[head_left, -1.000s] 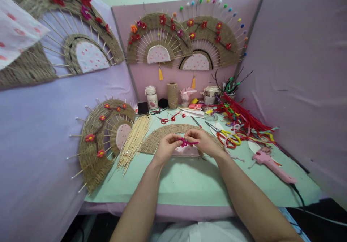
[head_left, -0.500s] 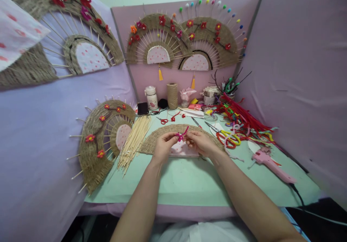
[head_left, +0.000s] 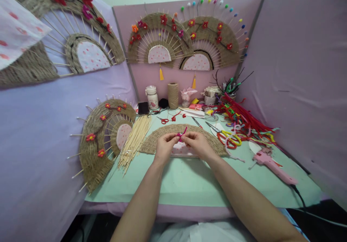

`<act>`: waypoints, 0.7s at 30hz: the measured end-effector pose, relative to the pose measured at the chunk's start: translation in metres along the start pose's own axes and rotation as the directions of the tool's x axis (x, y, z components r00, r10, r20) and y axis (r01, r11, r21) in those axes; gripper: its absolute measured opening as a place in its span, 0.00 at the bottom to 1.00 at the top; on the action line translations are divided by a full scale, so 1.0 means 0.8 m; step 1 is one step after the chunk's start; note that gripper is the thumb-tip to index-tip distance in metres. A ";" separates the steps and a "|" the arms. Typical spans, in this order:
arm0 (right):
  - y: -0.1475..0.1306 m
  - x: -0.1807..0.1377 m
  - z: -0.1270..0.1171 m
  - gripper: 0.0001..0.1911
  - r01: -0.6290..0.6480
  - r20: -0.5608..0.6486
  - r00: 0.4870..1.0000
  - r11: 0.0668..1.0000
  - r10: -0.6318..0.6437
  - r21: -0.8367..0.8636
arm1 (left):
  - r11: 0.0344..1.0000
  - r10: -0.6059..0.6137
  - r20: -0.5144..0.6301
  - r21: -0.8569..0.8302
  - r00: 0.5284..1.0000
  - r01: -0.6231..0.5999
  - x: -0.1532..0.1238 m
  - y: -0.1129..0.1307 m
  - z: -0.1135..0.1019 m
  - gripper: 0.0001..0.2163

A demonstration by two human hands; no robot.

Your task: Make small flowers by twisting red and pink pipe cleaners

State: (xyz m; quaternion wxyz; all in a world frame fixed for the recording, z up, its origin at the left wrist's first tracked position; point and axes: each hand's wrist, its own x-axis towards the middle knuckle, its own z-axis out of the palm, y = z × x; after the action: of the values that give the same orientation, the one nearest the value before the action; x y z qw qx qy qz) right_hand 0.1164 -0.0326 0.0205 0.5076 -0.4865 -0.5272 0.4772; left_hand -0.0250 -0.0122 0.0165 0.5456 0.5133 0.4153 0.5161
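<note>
My left hand (head_left: 165, 145) and my right hand (head_left: 197, 143) meet above the table, and both pinch a short magenta pipe cleaner (head_left: 181, 135) twisted into small loops, one free end sticking up. Right under the hands lies a half-round woven jute fan (head_left: 151, 141) with a pink spotted paper centre (head_left: 181, 149), flat on the mint green mat (head_left: 189, 178).
A bundle of bamboo sticks (head_left: 135, 141) lies left of the fan, beside a finished fan (head_left: 101, 138) leaning on the left wall. Yellow-handled scissors (head_left: 227, 136), a pink glue gun (head_left: 272, 165) and a heap of pipe cleaners (head_left: 244, 121) lie right. A twine spool (head_left: 172, 95) stands at the back.
Both hands have drawn closer together and slightly further away, and the pipe cleaner's free end now points up instead of lying across toward the right.
</note>
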 end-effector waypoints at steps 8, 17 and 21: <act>0.000 -0.002 0.002 0.11 0.167 0.019 0.986 0.950 -0.168 -0.264 | 0.996 -0.086 -0.042 -0.008 0.995 0.086 -0.001 0.002 0.002 0.10; 0.007 -0.002 0.006 0.09 0.354 -0.025 0.911 0.813 -0.411 -0.463 | 0.969 -0.127 -0.054 -0.219 0.990 0.112 0.003 -0.004 0.005 0.11; 0.003 0.004 -0.005 0.15 0.142 -0.060 0.986 0.968 -0.157 -0.207 | 0.928 -0.081 -0.018 -0.367 0.997 0.068 0.002 0.007 0.002 0.10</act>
State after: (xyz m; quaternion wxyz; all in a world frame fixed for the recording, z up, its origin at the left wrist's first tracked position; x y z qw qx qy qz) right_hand 0.1204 -0.0288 0.0184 0.5098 -0.5119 -0.5884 0.3630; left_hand -0.0236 -0.0116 0.0220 0.6439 0.3779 0.3400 0.5718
